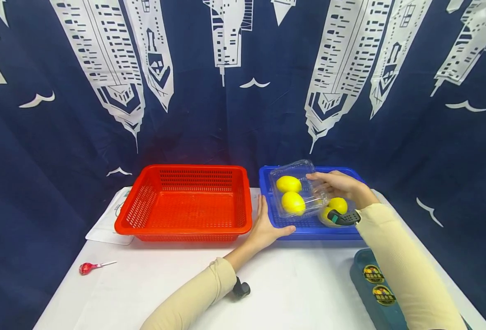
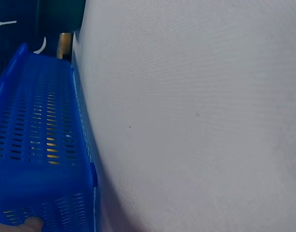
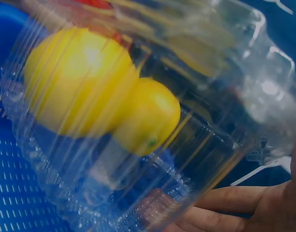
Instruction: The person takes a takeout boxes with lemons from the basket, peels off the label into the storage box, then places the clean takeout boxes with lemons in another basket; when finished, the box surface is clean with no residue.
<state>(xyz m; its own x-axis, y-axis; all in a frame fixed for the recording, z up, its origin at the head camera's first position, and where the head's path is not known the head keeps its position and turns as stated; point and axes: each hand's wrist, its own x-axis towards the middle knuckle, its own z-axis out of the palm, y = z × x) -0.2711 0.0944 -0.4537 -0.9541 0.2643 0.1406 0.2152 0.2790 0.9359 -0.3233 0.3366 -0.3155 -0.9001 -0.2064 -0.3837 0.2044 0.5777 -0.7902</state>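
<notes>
My right hand (image 1: 339, 183) grips one side of a clear plastic box (image 1: 305, 183), which is tilted over the blue basket (image 1: 309, 235). Two lemons (image 1: 289, 184) lie inside this box; the right wrist view shows the lemons (image 3: 80, 82) close up through its ribbed wall. Lower in the basket, partly behind my right wrist, more lemons (image 1: 338, 205) sit in what looks like another clear container. My left hand (image 1: 263, 231) is at the basket's front left corner, fingers extended along its left side and thumb spread across the front. A fingertip (image 2: 33, 223) shows against the basket in the left wrist view.
Left of the blue basket stands a red basket (image 1: 185, 231), over part of a white printed sheet or bag (image 1: 107, 229). A red lollipop (image 1: 86, 268) lies on the white table (image 1: 300, 288) at left. A teal container (image 1: 364, 284) with round stickers is partly under my right forearm.
</notes>
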